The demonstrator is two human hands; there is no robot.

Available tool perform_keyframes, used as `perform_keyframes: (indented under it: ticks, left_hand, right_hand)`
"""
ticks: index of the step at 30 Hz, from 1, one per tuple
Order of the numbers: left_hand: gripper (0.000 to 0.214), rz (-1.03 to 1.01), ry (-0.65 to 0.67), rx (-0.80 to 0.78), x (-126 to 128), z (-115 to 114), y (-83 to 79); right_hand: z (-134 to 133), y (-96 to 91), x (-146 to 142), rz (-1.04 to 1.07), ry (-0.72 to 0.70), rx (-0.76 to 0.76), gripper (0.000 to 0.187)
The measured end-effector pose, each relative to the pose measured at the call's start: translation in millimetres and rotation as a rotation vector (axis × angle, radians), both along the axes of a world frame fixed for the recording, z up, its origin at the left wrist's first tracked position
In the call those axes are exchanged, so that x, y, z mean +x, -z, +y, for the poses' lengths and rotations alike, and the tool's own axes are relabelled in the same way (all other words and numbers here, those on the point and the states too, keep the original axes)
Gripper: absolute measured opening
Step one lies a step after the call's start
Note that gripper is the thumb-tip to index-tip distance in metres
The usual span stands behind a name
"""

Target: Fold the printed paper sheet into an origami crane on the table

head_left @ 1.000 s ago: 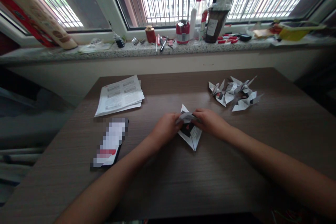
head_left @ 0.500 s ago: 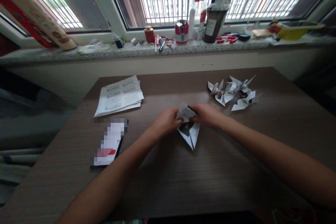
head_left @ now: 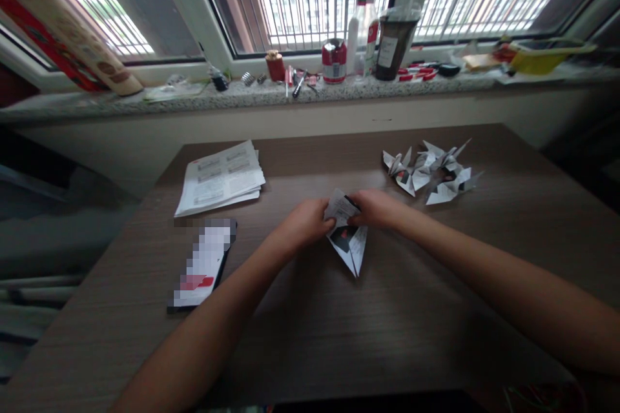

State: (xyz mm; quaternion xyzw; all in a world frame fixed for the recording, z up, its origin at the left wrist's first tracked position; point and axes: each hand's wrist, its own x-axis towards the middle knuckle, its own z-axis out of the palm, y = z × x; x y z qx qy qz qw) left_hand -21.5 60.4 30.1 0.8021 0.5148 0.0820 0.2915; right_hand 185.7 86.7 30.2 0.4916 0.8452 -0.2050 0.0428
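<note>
Between my two hands is a folded piece of printed paper (head_left: 349, 246), kite-shaped, with a dark patch and a small red spot in its middle. Its split, narrow tip points toward me. My left hand (head_left: 310, 219) pinches the left edge, thumb on top. On the opposite edge my right hand (head_left: 374, 208) grips the paper the same way, its thumb pressing near the dark patch. The fingers beneath the sheet are hidden.
Several folded paper figures (head_left: 448, 171) lie at the table's back right. A stack of printed sheets (head_left: 220, 177) and a phone (head_left: 206, 261) are on the left. Along the windowsill (head_left: 194, 102) stand a can (head_left: 334, 61), a lidded cup (head_left: 393, 45) and a bottle (head_left: 367, 26).
The two halves of the paper's near tip have come closer together. Both hands keep their hold and have barely moved.
</note>
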Motion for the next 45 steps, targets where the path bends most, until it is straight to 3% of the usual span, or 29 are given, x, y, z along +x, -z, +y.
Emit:
perform_keyframes:
  ticks: [7,17,20,27,32,39,45]
  left_hand:
    - [0.021,-0.039,-0.062,0.101,7.2,11.3,1.3]
    - [0.034,-0.116,0.022,0.117,9.2,30.3,2.9]
    - [0.033,-0.112,0.043,0.128,9.0,30.7,1.9]
    - [0.017,-0.041,-0.011,0.147,5.5,29.2,5.0]
    - [0.016,0.058,-0.031,0.148,-1.1,25.4,2.5]
    - [0.02,0.128,0.086,0.112,-5.7,14.9,-9.0]
    - [0.027,0.131,0.144,0.043,-3.5,15.3,-7.1]
  right_hand:
    - [5.4,-4.6,-3.7,-0.069,-0.008,-0.018,0.035]
    - [4.7,-18.6,-10.5,-0.176,0.021,-0.047,0.035]
    - [0.8,-19.9,-10.6,-0.178,0.024,-0.065,0.031]
    - [-8.7,-19.5,-9.2,-0.168,0.005,-0.008,0.05]
    - [-9.3,-18.5,-3.7,-0.15,0.016,0.004,0.05]
    - [-7.1,-8.6,3.1,-0.043,0.02,0.027,0.043]
    - [-8.0,-4.2,4.8,0.065,0.041,0.019,0.034]
